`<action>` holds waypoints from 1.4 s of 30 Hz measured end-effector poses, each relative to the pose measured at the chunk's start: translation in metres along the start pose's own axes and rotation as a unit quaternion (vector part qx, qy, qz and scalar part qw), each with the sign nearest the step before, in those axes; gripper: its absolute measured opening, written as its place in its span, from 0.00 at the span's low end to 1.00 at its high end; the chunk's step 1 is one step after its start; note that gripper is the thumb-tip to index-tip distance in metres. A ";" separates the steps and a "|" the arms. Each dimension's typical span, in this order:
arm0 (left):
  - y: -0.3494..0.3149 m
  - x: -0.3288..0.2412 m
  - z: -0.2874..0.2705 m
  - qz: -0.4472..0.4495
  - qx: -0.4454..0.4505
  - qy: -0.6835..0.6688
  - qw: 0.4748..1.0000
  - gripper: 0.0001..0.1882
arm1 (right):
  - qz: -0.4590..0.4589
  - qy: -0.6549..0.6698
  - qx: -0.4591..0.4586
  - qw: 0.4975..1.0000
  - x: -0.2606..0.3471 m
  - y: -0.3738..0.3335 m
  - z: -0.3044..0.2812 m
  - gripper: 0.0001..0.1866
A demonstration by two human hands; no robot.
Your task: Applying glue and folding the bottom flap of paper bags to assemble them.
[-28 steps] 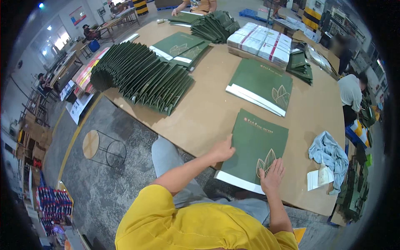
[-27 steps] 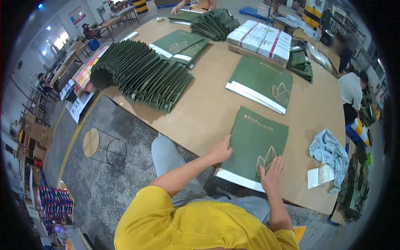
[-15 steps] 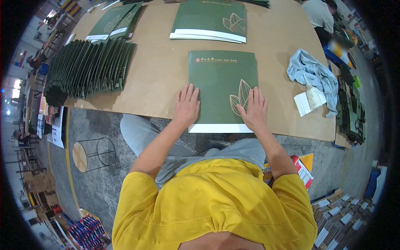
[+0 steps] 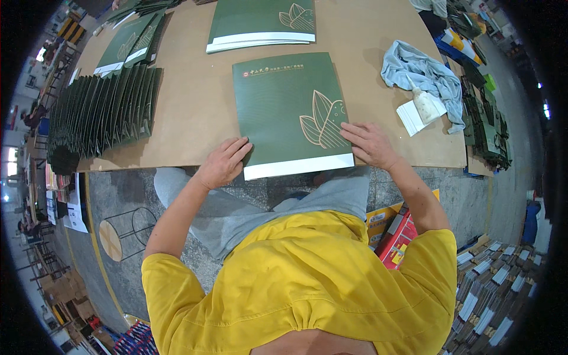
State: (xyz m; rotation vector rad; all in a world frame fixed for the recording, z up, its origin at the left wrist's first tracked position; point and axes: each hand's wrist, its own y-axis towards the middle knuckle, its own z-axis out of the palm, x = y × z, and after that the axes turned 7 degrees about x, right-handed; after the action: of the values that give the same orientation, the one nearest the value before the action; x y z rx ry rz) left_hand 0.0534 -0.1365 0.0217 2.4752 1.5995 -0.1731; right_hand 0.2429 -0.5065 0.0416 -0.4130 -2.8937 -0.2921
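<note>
A flat green paper bag with gold leaf line-art and a white strip along its near edge lies in front of me, slightly turned, its near end over the table edge. My left hand is at its lower left edge, fingertips on the margin and thumb tucked out of sight. My right hand holds the lower right edge, fingers bent onto the green surface. Both hands are closed on the bag's sides. Beyond it lie similar green bags in a low stack, white strips toward me.
Fanned, pleated green bags stand on the left of the brown table, more flat ones behind. On the right are a light blue cloth, a squeeze bottle and white cards. A stool stands on the floor.
The green bag has turned slightly counterclockwise. My hands have shifted from lying flat on it to its two side edges, farther apart. The view has shifted a little.
</note>
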 end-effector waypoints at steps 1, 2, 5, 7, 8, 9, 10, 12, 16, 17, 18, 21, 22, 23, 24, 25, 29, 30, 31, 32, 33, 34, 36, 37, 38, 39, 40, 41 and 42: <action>-0.002 0.002 0.000 -0.002 0.001 0.000 1.000 0.24 | -0.004 -0.007 0.012 1.000 -0.001 0.000 -0.001 0.21; -0.002 0.005 0.001 0.001 0.002 -0.014 1.000 0.23 | -0.005 -0.006 0.013 1.000 -0.002 -0.002 0.002 0.21; -0.005 0.013 0.011 -0.050 -0.011 -0.118 0.992 0.22 | 0.030 0.027 0.054 0.998 -0.007 -0.007 0.019 0.21; -0.006 0.015 0.016 -0.100 -0.024 -0.207 0.973 0.22 | 0.084 0.096 0.005 0.992 -0.009 -0.006 0.027 0.20; -0.006 0.015 0.017 -0.098 -0.042 -0.210 0.972 0.22 | 0.101 0.128 -0.013 0.986 -0.006 -0.005 0.029 0.20; -0.006 0.014 0.019 -0.096 -0.061 -0.212 0.971 0.22 | 0.103 0.129 -0.011 0.986 -0.003 -0.005 0.029 0.20; -0.005 0.012 0.017 -0.096 -0.060 -0.213 0.970 0.22 | 0.085 0.092 -0.014 0.992 0.000 -0.005 0.028 0.21; 0.000 0.005 0.013 -0.064 -0.031 -0.060 0.996 0.22 | 0.066 0.056 -0.017 0.996 0.008 -0.004 0.026 0.22; 0.008 -0.012 0.008 -0.078 0.011 0.003 0.997 0.24 | 0.006 -0.033 -0.024 0.999 0.016 -0.002 0.019 0.22; 0.007 -0.013 0.009 -0.092 0.006 0.020 0.996 0.24 | -0.003 -0.024 -0.014 1.000 0.016 -0.002 0.018 0.21; 0.006 -0.015 0.011 -0.105 0.002 0.038 0.994 0.24 | -0.003 -0.022 -0.013 1.000 0.017 -0.001 0.018 0.21; 0.004 -0.020 0.017 -0.125 -0.027 0.090 0.988 0.23 | 0.026 0.007 0.026 0.999 0.016 0.002 0.019 0.21; 0.004 -0.021 0.018 -0.126 -0.026 0.091 0.988 0.23 | 0.012 -0.004 0.009 1.000 0.016 0.002 0.017 0.21; 0.003 -0.021 0.020 -0.123 -0.042 0.091 0.987 0.23 | -0.002 -0.016 -0.007 1.000 0.015 0.003 0.017 0.21; 0.002 -0.021 0.020 -0.121 -0.058 0.092 0.987 0.22 | -0.003 -0.014 -0.007 1.000 0.014 0.003 0.019 0.21; 0.002 -0.022 0.018 -0.122 -0.057 0.092 0.987 0.22 | -0.004 0.007 -0.017 1.000 0.011 0.003 0.022 0.21; 0.005 -0.009 0.013 -0.166 -0.029 -0.044 0.985 0.21 | 0.055 0.123 -0.034 0.990 0.003 0.004 0.025 0.18; 0.006 -0.004 0.014 -0.164 -0.039 -0.097 0.981 0.19 | 0.075 0.150 -0.043 0.985 -0.003 0.004 0.028 0.18; 0.008 -0.001 0.012 -0.166 -0.038 -0.097 0.981 0.19 | 0.074 0.151 -0.042 0.985 -0.006 0.005 0.028 0.18; 0.010 0.001 0.010 -0.162 -0.023 -0.106 0.981 0.18 | 0.071 0.157 -0.029 0.985 -0.007 0.005 0.028 0.18; 0.011 0.001 0.008 -0.158 -0.008 -0.116 0.981 0.16 | 0.068 0.162 -0.017 0.984 -0.008 0.006 0.027 0.18; 0.010 -0.002 0.007 -0.159 -0.008 -0.116 0.980 0.16 | 0.068 0.163 -0.016 0.984 -0.005 0.007 0.025 0.18; 0.008 -0.010 0.006 -0.142 -0.013 -0.020 0.990 0.16 | 0.045 0.055 0.022 0.997 0.004 0.008 0.022 0.18; 0.009 -0.011 0.006 -0.143 -0.012 -0.021 0.989 0.16 | 0.044 0.055 0.023 0.997 0.006 0.008 0.022 0.18; 0.009 -0.012 0.006 -0.143 -0.010 -0.010 0.990 0.15 | 0.043 0.049 0.026 0.998 0.007 0.007 0.022 0.19; 0.010 -0.013 0.006 -0.144 -0.008 0.002 0.990 0.15 | 0.042 0.042 0.028 0.998 0.008 0.007 0.022 0.19; 0.010 -0.012 0.005 -0.144 -0.007 0.001 0.989 0.15 | 0.042 0.042 0.029 0.998 0.007 0.008 0.021 0.19; 0.011 -0.011 0.005 -0.144 -0.005 -0.007 0.989 0.15 | 0.043 0.041 0.044 0.997 0.006 0.009 0.020 0.18; 0.011 -0.010 0.005 -0.144 -0.003 -0.014 0.989 0.15 | 0.043 0.041 0.058 0.997 0.004 0.010 0.019 0.18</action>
State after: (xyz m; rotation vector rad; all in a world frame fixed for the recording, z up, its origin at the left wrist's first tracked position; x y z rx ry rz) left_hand 0.0598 -0.1509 0.0201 2.2136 1.9354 -0.2402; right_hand 0.2387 -0.4915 0.0261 -0.4929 -2.7873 -0.1240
